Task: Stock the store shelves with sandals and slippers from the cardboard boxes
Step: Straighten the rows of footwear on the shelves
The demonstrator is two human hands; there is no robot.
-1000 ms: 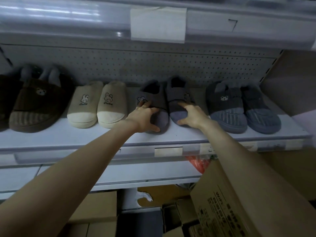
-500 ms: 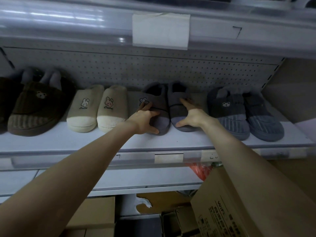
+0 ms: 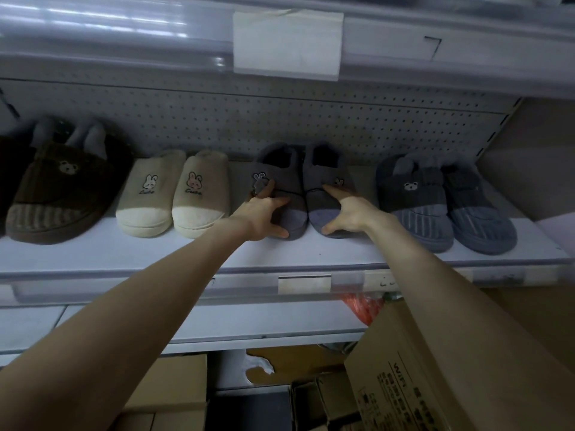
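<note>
A pair of grey slippers with rabbit badges stands side by side, toes toward me, on the white shelf (image 3: 280, 255). My left hand (image 3: 264, 213) grips the toe of the left grey slipper (image 3: 281, 177), thumb at the front edge and fingers over the top. At the right grey slipper (image 3: 325, 178) my right hand (image 3: 350, 213) holds the toe the same way, with the index finger stretched along the upper.
On the same shelf sit a brown bear slipper (image 3: 59, 188), a cream rabbit pair (image 3: 174, 194) and a blue-grey bear pair (image 3: 441, 200). An upper shelf with a paper label (image 3: 287, 45) overhangs. Below are a printed cardboard box (image 3: 435, 368) and smaller boxes (image 3: 174, 384).
Both hands have pushed the grey pair a little deeper onto the shelf. The view has tilted slightly, and my grips stay as they were.
</note>
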